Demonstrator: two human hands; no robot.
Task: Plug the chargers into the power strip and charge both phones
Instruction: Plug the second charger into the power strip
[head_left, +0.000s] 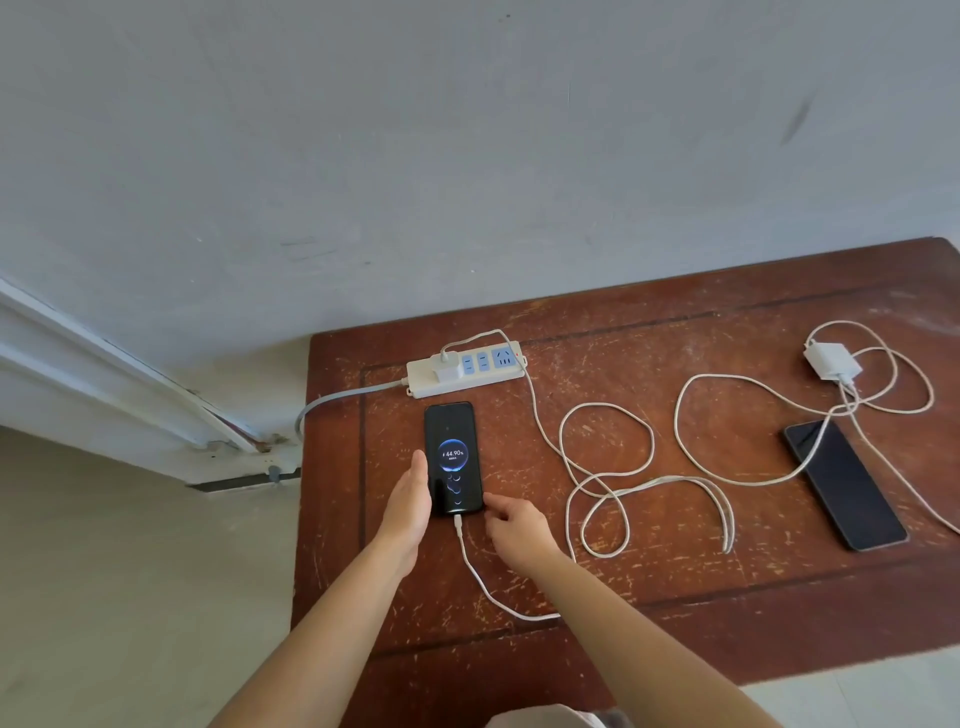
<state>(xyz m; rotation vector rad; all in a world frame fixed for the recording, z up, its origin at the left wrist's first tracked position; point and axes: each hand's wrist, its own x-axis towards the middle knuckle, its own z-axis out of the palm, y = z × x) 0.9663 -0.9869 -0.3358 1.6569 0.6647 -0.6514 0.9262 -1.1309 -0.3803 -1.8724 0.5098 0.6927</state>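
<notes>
A white power strip (488, 375) lies at the table's far left with one white charger (445, 370) plugged into it. That charger's cable (608, 483) loops across the table and enters the bottom of a black phone (453, 457), whose screen shows a charging animation at 44.90%. My left hand (410, 499) rests flat against the phone's left edge. My right hand (514, 525) touches the phone's lower right corner with its fingertips. A second white charger (831, 361) lies unplugged at the far right, its cable (727, 467) draped over a dark second phone (844, 483).
The brown wooden table (675, 582) is scratched and stands against a grey wall (467, 156). The strip's grey cord (332, 400) runs off the left edge toward a white door frame (130, 384). Pale floor shows at the left and lower right.
</notes>
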